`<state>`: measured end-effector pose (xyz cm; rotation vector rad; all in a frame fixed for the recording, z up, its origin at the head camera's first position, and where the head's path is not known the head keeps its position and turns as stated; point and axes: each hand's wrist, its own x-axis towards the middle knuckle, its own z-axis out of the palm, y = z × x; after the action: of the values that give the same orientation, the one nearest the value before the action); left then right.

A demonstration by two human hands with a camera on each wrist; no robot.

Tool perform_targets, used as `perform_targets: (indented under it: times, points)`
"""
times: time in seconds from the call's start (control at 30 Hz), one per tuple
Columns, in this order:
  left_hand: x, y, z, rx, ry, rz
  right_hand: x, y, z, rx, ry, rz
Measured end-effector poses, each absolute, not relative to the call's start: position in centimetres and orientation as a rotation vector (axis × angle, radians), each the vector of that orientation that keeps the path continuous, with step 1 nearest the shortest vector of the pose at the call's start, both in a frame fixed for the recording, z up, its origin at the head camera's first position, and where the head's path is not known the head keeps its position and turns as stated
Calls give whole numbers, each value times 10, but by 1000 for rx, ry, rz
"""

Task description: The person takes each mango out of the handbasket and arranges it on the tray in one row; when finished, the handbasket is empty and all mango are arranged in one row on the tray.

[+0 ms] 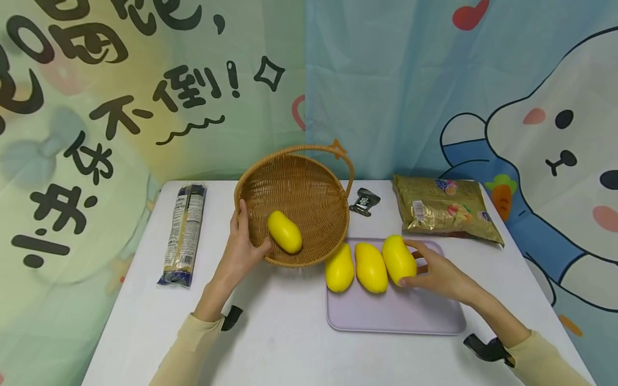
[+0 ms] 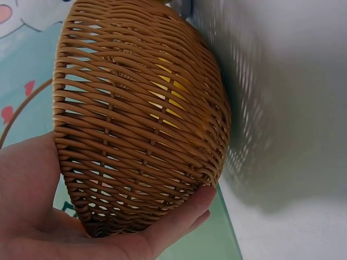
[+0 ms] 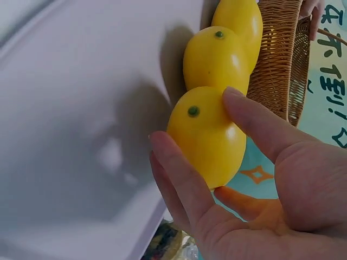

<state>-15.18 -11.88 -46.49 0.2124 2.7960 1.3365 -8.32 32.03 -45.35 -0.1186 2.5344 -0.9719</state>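
Observation:
My left hand (image 1: 246,241) grips the left rim of a brown wicker basket (image 1: 316,206), tilted so its inside faces me. One yellow mango (image 1: 285,232) lies inside it. In the left wrist view, the fingers run along the underside of the wicker (image 2: 135,108), and yellow shows through the gaps. On the right, my right hand (image 1: 439,273) holds the rightmost mango (image 1: 399,260) of a row, thumb on one side and fingers on the other, as the right wrist view confirms. Two more mangoes, a middle one (image 1: 370,268) and a left one (image 1: 339,269), sit beside it on a lilac tray (image 1: 396,319).
A long clear packet (image 1: 182,233) with dark ends lies at the table's left. Behind the tray are a small black wrapper (image 1: 365,202) and a gold bag (image 1: 446,209). The basket's handle (image 1: 352,171) arches to the back right. A printed curtain (image 1: 376,96) hangs behind the white table (image 1: 280,343).

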Motion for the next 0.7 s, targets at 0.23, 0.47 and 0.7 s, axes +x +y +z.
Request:
perform_targets:
  times: [0.23, 0.47, 0.7]
  points:
    - [-151, -119, -465, 197, 2788, 1344, -79, 320, -461, -47, 2479, -979]
    - [-151, -119, -465, 200, 2794, 1350, -78, 318, -466, -37, 2485, -960]
    - [-151, -119, -466, 206, 2791, 1354, -77, 317, -466, -75, 2504, -941]
